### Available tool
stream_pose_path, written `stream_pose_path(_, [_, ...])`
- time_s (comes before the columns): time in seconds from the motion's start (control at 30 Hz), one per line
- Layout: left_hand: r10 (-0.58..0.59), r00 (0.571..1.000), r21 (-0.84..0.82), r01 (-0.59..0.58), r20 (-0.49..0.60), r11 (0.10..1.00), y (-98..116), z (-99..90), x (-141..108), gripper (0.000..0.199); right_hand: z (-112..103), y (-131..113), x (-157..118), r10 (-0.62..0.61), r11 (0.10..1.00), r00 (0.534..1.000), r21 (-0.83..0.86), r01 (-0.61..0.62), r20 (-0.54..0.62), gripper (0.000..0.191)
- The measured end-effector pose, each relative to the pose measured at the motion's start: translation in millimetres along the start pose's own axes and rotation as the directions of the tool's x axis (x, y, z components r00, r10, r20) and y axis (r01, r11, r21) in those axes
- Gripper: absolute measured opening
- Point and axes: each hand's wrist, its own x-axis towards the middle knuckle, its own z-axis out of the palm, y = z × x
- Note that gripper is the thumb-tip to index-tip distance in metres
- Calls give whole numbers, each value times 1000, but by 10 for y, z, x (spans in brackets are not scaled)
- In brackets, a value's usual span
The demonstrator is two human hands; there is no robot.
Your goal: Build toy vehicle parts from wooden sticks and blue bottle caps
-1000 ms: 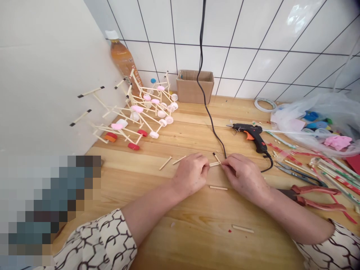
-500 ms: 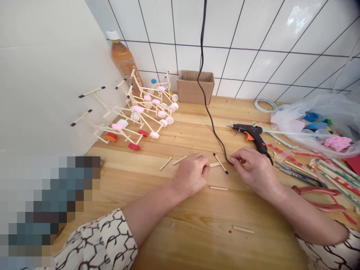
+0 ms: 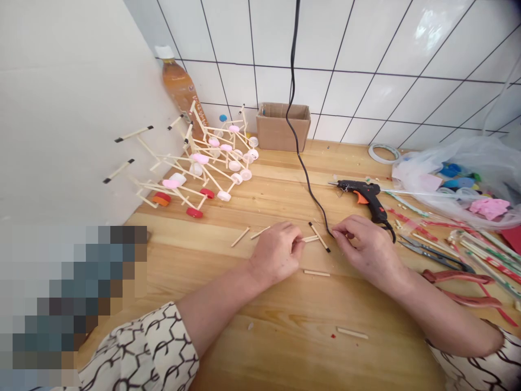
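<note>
My left hand (image 3: pixel 277 248) rests on the table, its thumb and fingers pinching a pair of thin wooden sticks (image 3: pixel 311 238). Their free ends reach toward a wooden stick with black ends (image 3: pixel 318 235), which lies slanted; whether they touch it I cannot tell. To the right, my right hand (image 3: pixel 366 244) is closed, thumb against fingertips, beside the black cord (image 3: pixel 310 187). What those fingertips hold, if anything, is too small to make out. One short loose stick (image 3: pixel 317 273) lies between the hands, and another short stick (image 3: pixel 240 237) lies left of my left hand.
Stick-built cars (image 3: pixel 199 158) with bottle-cap wheels stand at back left near a tea bottle (image 3: pixel 179 87). A cardboard box (image 3: pixel 281 133) is by the tiled wall. On the right lie a glue gun (image 3: pixel 362 190), snips (image 3: pixel 437 254), red-handled pliers (image 3: pixel 459 277) and a plastic bag (image 3: pixel 423 163).
My right hand has shifted very slightly left, toward the cord. My left hand and the wooden sticks look the same.
</note>
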Motion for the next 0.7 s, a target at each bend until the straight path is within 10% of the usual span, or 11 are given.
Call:
stream_pose_path(0.27, [-161, 981, -186, 138, -110, 973, -77, -122, 23, 10, -96, 41, 32, 45, 999, 999, -7, -45, -5, 15])
stream_pose_path(0.7, [-81, 996, -116, 77, -33, 990, -35, -67, -2, 5, -187, 95, 73, 74, 996, 996, -43, -77, -56, 15])
